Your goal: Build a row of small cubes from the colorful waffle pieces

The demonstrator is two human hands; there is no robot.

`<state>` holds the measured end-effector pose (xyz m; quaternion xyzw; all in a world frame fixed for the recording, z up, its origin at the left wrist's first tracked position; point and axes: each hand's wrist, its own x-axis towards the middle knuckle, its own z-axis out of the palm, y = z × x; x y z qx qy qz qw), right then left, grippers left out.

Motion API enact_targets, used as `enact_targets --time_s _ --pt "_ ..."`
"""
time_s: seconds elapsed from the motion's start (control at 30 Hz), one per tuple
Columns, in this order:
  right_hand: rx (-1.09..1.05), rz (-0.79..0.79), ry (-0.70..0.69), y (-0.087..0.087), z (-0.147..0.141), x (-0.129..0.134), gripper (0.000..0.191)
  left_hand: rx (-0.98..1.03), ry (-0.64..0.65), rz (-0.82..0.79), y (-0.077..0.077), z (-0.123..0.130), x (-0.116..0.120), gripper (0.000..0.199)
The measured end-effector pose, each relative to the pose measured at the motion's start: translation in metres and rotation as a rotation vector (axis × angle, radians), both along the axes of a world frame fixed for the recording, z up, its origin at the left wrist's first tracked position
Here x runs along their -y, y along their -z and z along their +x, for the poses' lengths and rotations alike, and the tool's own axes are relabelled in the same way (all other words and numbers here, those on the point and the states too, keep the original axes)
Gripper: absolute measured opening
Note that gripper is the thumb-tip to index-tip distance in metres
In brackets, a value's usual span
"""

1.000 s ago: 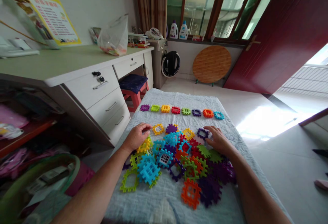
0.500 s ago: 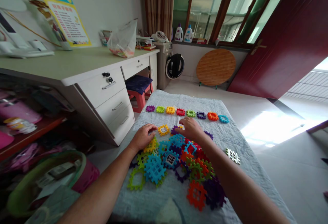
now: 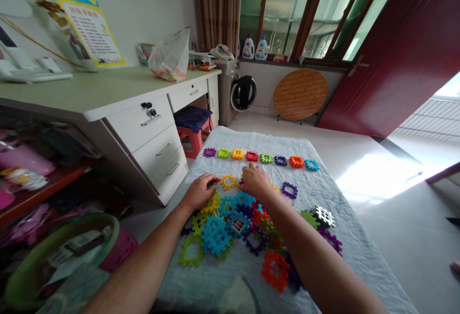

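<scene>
Over the light cloth, my left hand [image 3: 201, 192] rests with fingers curved and thumb apart, holding nothing that I can see. Its fingertips are just beside a yellow square building block [image 3: 228, 182] with a white window lattice. My right hand [image 3: 256, 180] is bent downward, fingers together on a purple building block [image 3: 241, 183] mostly hidden under them. A bit of yellow shows beside it. Below both hands lies a heap of interlocking blocks, among them a blue block with a white lattice [image 3: 238, 224] and an orange block [image 3: 275, 271]. My right forearm hides part of the heap.
A row of several blocks, from a purple one [image 3: 209, 152] to a blue one [image 3: 312, 164], runs along the far side of the cloth [image 3: 341, 266]. At right lie a dark purple frame block [image 3: 289, 190] and a white lattice block [image 3: 325, 216]. A desk [image 3: 118, 89] stands left.
My right hand has moved slightly left and its fingers have closed down over the purple block. Its forearm shifted left, uncovering blocks at the right. My left hand stays nearly still.
</scene>
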<state>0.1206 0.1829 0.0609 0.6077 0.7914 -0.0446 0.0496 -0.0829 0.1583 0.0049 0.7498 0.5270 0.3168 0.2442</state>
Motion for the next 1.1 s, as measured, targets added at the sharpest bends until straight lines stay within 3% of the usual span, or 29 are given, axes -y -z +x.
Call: enact_targets --time_s 0.17,0.43,0.63,0.73,0.9,1.0,1.1 --pt "-0.003 -0.014 -0.019 0.000 -0.001 0.002 0.043 0.008 0.000 -0.001 0.000 0.001 0.001 0.022" --pt "0.054 -0.114 -0.079 -0.008 -0.004 0.001 0.036 0.004 -0.004 -0.014 0.000 0.001 0.000 0.022" --pt "0.026 -0.091 -0.109 -0.008 0.002 -0.002 0.037 0.006 0.002 -0.014 0.000 0.000 0.001 0.022" --pt "-0.107 -0.037 -0.145 -0.015 0.030 -0.007 0.035 0.002 0.001 -0.011 0.000 0.001 0.001 0.022" --pt "-0.260 0.110 0.016 -0.026 0.115 -0.017 0.042 -0.004 -0.007 0.020 0.003 0.001 0.000 0.021" --pt "-0.225 0.091 0.077 -0.022 0.156 -0.013 0.035 0.002 0.000 0.036 0.007 0.000 -0.002 0.021" --pt "-0.188 0.027 0.055 -0.008 0.172 -0.003 0.027 0.002 0.004 0.049 0.009 -0.001 -0.003 0.020"
